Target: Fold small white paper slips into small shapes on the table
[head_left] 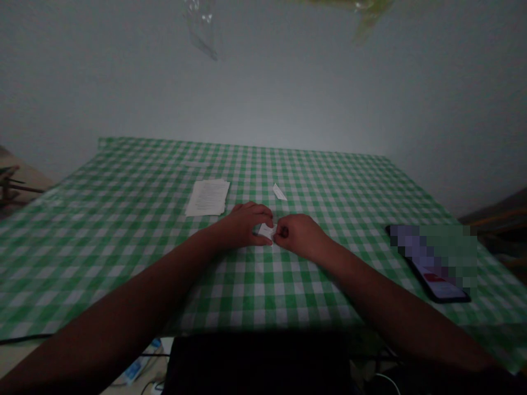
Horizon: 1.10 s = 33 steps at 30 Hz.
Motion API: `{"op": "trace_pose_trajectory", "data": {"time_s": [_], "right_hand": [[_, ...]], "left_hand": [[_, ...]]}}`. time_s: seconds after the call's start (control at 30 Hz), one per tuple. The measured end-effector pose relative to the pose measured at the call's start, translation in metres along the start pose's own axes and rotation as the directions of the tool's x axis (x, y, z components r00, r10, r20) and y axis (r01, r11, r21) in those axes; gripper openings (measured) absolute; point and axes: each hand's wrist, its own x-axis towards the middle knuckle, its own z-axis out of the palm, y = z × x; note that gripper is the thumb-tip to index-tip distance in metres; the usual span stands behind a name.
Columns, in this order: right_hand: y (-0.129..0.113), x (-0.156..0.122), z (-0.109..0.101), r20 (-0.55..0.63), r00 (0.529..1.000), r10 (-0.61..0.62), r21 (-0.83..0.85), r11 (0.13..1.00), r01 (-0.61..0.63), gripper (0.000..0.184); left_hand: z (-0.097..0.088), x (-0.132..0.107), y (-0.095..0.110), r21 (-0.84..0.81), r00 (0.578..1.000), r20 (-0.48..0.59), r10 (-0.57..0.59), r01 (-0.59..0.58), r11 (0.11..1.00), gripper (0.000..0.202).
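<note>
A small piece of white paper [266,231], seemingly folded, lies on the checked cloth between my hands. My left hand [245,224] curves around it from the left, with thumb and fingertips pressing its near and far edges. At the paper's right edge, my right hand [300,235] is closed in a pinch, its fingers curled in. Just beyond the hands lies a narrow strip of white folded paper [279,192] with faint print. To the left sits a slightly uneven stack of printed white sheets [208,197].
A green and white checked cloth [255,296] covers the table, which meets a pale wall [263,82] at the back. On the right lies a phone [442,291] with its screen lit, partly blurred out. Cables [24,339] run near the front edge.
</note>
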Motion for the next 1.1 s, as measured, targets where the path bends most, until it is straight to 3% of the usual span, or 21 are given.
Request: {"op": "trace_pose_trajectory", "data": {"time_s": [0.33,0.53,0.77,1.0,1.1], "right_hand": [[0.005,0.014,-0.005,-0.035,0.992,0.122,-0.02,0.992,-0.123,0.009],[-0.009,-0.002,-0.001,0.024,1.0,0.017,0.01,1.0,-0.018,0.009],[0.007,0.014,-0.006,-0.059,0.99,0.13,-0.049,0.99,-0.133,0.009],[-0.014,-0.005,-0.007,0.041,0.999,0.022,-0.152,0.988,-0.015,0.013],[-0.017,-0.004,-0.008,0.044,0.997,0.059,-0.194,0.98,-0.049,0.015]], "left_hand": [[0.0,0.0,0.002,-0.006,1.0,-0.008,-0.014,0.014,1.0,0.035],[0.0,0.001,0.0,-0.003,1.0,-0.001,-0.001,0.001,1.0,0.033],[0.0,0.001,0.0,-0.026,1.0,0.0,-0.013,0.013,1.0,0.037],[-0.002,-0.001,-0.002,-0.046,0.999,0.013,0.035,-0.034,0.998,0.04],[-0.002,-0.001,-0.001,-0.064,0.999,0.017,0.041,-0.04,0.997,0.033]]}}
